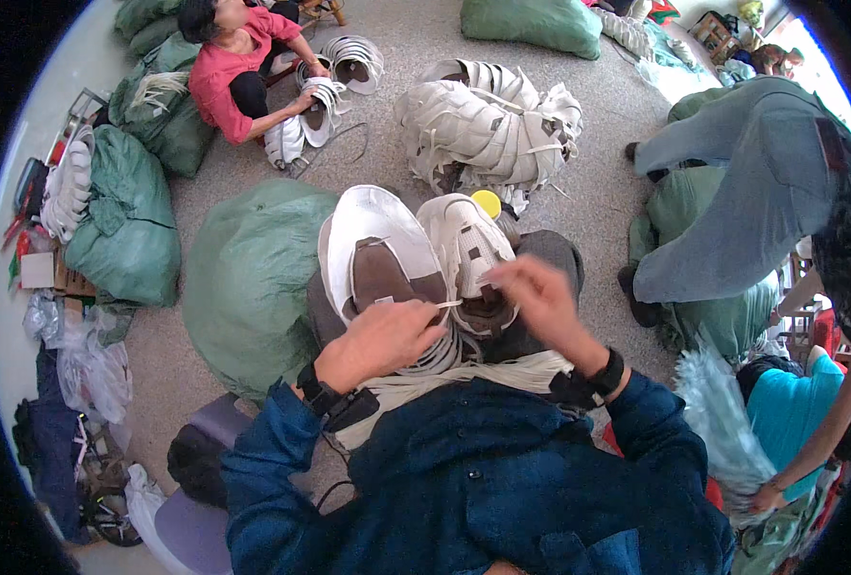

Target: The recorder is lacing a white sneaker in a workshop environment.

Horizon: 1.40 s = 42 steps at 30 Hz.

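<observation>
On my lap lies a stack of white shoe uppers (336,244) with brown insides. Against its right side rests a single off-white shoe upper (467,251), its toe pointing away from me and its opening toward me. My left hand (384,337) is closed, pinching a short pale shoelace (449,304) beside that opening. Over the upper's right side, my right hand (546,305) is closed with fingertips together near the eyelets; what they grip, if anything, is too small to make out. A bundle of cream laces (516,375) lies across my lap below both hands.
A large green sack (248,278) stands at my left. Ahead, a heap of shoe uppers (488,125) lies on the speckled floor (368,158). A person in red (233,81) handles uppers at the far left; another in jeans (761,172) bends over green sacks at the right.
</observation>
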Motion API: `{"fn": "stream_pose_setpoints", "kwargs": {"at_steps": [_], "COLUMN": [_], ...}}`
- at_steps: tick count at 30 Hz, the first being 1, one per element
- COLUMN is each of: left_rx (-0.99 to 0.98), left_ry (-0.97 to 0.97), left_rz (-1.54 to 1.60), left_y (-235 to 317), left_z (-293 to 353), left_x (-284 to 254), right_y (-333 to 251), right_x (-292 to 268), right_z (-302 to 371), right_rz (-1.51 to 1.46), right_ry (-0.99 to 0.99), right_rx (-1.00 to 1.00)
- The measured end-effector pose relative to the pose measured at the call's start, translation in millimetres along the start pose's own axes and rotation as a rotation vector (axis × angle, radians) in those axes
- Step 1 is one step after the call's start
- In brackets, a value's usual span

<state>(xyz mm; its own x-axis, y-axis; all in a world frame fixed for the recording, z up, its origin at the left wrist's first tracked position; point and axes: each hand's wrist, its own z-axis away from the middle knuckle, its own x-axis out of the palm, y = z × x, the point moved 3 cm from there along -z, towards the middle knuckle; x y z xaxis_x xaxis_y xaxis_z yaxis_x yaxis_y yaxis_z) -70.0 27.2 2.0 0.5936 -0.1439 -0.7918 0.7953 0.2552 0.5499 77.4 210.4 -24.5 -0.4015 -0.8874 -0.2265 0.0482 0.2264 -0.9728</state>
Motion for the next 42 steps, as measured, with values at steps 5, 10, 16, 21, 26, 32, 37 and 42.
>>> {"fn": "stream_pose_setpoints", "kwargs": {"at_steps": [5,10,16,21,26,32,37,42], "left_rx": [0.071,0.115,0.12,0.196,0.188,0.197,0.172,0.238], "left_ry": [-0.002,-0.011,0.033,0.009,0.052,0.102,0.286,0.569], "left_rz": [-0.063,-0.021,0.043,0.079,0.085,0.018,0.023,-0.051], "left_y": [-8,-18,-14,4,22,30,38,20], "left_z": [10,18,53,73,109,143,148,102], "left_x": [8,9,8,13,20,45,36,1], "right_y": [65,112,95,100,18,-28,-113,-132], "right_x": [-3,-1,11,-1,3,13,-6,-34], "right_z": [-65,-98,-75,-60,-50,16,33,13], "right_rz": [-0.207,0.181,-0.123,-0.331,-0.393,-0.568,-0.584,-0.628], "right_ry": [0.299,0.242,0.013,-0.136,-0.245,-0.257,-0.13,0.041], "right_rx": [0.225,0.352,0.614,0.544,0.276,0.339,0.128,-0.007]}}
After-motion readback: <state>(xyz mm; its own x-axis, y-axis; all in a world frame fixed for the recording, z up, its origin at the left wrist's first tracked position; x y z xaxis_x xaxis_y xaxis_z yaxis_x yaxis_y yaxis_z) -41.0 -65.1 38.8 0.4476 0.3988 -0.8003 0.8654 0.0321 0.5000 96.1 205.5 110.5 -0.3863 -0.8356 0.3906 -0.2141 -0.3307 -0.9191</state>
